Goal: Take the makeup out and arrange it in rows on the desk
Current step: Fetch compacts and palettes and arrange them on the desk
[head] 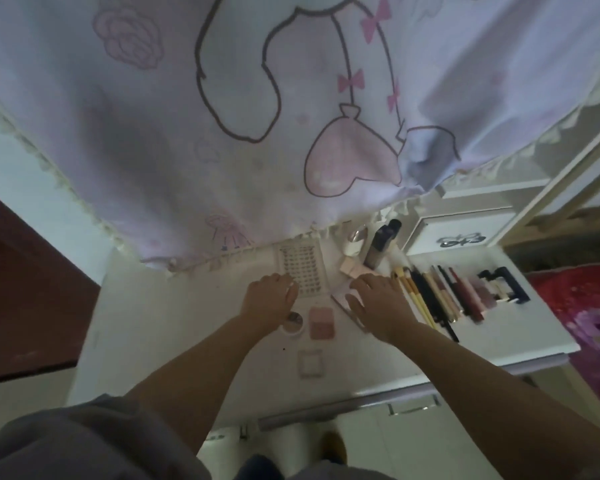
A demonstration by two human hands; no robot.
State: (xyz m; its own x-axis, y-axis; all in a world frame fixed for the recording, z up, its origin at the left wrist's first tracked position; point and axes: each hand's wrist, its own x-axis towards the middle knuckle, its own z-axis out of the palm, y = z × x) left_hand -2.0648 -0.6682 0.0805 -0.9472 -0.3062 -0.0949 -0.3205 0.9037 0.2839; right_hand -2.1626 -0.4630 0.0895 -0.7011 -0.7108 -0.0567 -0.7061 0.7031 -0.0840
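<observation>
Here left hand (271, 296) rests relaxed, fingertips steadying lash tray (301, 270); right hand (378, 299) lies flat beside brush row (430, 299), apparently squaring rows.

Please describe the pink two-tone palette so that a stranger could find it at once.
On the white desk, look between the two forearms, just below the lash tray. The pink two-tone palette lies flat there, beside a round jar. It alone is square and pink in two shades.

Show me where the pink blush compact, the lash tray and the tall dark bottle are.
pink blush compact (321, 322), head view, middle of its pink top.
lash tray (300, 268), head view, middle of the dotted grid.
tall dark bottle (381, 244), head view, on its dark upper body.
</observation>
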